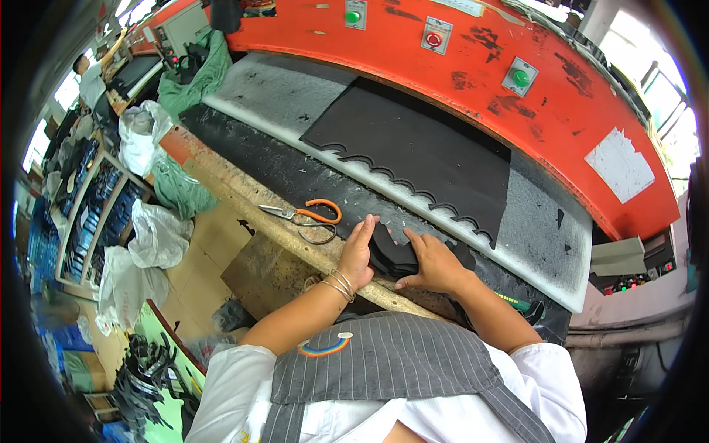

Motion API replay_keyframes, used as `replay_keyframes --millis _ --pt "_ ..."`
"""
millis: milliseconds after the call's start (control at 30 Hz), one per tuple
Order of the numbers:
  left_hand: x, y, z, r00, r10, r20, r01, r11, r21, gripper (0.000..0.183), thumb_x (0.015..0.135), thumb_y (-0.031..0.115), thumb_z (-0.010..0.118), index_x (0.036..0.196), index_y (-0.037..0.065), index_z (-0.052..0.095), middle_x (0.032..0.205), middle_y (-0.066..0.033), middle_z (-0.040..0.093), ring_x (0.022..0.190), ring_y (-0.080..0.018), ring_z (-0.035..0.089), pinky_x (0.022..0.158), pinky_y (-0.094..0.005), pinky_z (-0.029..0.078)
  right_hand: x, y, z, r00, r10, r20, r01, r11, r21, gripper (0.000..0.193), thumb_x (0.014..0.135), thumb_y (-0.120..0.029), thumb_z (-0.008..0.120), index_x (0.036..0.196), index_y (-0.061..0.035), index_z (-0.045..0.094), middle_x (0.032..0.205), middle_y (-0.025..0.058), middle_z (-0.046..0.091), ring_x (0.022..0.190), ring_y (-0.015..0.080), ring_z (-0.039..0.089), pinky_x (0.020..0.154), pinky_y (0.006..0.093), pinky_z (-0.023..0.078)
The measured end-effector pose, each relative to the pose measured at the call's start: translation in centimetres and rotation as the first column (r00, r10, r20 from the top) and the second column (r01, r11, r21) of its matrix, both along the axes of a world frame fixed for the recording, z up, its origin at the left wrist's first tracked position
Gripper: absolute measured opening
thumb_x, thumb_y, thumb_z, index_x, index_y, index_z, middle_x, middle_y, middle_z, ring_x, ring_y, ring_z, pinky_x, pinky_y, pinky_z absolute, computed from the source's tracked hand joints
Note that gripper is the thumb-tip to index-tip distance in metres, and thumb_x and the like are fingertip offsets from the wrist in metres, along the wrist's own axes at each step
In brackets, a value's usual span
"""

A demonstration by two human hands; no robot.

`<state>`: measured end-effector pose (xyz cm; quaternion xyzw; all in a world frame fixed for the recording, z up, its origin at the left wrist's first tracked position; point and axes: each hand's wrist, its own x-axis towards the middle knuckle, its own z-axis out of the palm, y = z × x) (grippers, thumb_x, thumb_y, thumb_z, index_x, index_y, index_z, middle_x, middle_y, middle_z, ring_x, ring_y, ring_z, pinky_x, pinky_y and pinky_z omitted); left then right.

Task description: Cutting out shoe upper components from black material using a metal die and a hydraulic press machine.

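Note:
Between my two hands is a small stack of black cut-out pieces, with rounded edges, at the near edge of the machine bed. My left hand presses against the stack's left side, fingers pointing up. On its right side, my right hand holds it with the thumb at the near edge and the fingers at the far edge. Orange-handled scissors lie just left of my left hand. Beyond my hands, a large black sheet with a scalloped near edge rests on a white cutting board.
A red machine beam with green and red buttons spans the far side. A worn wooden rail runs along the near edge. White plastic bags and a rack stand at left. Another person works at far left.

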<state>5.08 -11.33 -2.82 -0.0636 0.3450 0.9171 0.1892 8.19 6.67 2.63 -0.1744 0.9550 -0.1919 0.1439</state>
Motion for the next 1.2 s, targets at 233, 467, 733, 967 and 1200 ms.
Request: replay_keyframes --millis 233,467,733,967,1200 --pt "-0.6 -0.8 1.1 0.988 0.156 0.022 -0.157 0.984 0.089 0.054 0.088 0.054 0.057 0.118 0.009 0.052 0.099 -0.0064 0.055 0.089 -0.0170 0.058 0.080 -0.0366 0.051 -0.8 -4.0 1.3 0.995 0.013 -0.099 -0.022 0.995 -0.092 0.087 0.061 -0.028 0.082 0.133 -0.0021 0.042 0.119 0.0231 0.057 0.109 0.0358 0.057 0.091 0.0416 0.046" --pt "2.6 -1.4 8.1 0.517 0.040 -0.855 -0.394 0.898 -0.197 0.121 0.063 0.030 0.087 0.148 0.006 0.005 0.136 -0.0189 0.036 0.129 -0.0293 0.037 0.111 -0.0385 0.026 -0.2 -1.0 -1.3 0.981 -0.184 -0.068 0.084 0.709 -0.700 0.052 0.072 -0.017 0.076 0.114 0.0052 0.054 0.106 0.0135 0.061 0.099 0.0213 0.059 0.085 0.0343 0.048" --pt "7.2 -4.7 5.0 0.647 0.452 -0.614 -0.728 0.605 -0.322 0.102 0.067 0.019 0.077 0.146 0.004 0.015 0.130 -0.0214 0.047 0.126 -0.0310 0.045 0.106 -0.0371 0.034 -0.1 -12.7 2.8 0.922 0.289 -0.256 -0.381 0.794 -0.474 0.083 0.072 -0.021 0.076 0.137 0.0047 0.032 0.130 0.0195 0.047 0.118 0.0284 0.049 0.099 0.0358 0.039" --pt "12.6 -14.4 7.2 0.670 0.601 -0.436 -0.679 0.733 -0.033 0.073 0.069 0.011 0.070 0.134 0.000 0.038 0.112 -0.0094 0.057 0.102 -0.0155 0.054 0.093 -0.0300 0.043 1.4 -18.9 4.8 0.836 0.546 0.057 -0.299 0.540 -0.787 0.096 0.069 -0.026 0.082 0.139 0.0036 0.025 0.135 0.0128 0.040 0.123 0.0250 0.042 0.103 0.0343 0.034" --pt "17.7 -21.5 4.6 0.716 0.635 -0.289 -0.622 0.769 0.150 0.071 0.074 0.009 0.070 0.136 0.000 0.037 0.106 -0.0079 0.061 0.099 -0.0149 0.056 0.091 -0.0317 0.045 3.5 -26.8 2.8 0.444 0.661 0.604 -0.114 0.711 -0.694 0.076 0.067 -0.016 0.081 0.129 0.0012 0.041 0.113 0.0104 0.057 0.103 0.0210 0.058 0.089 0.0325 0.047"
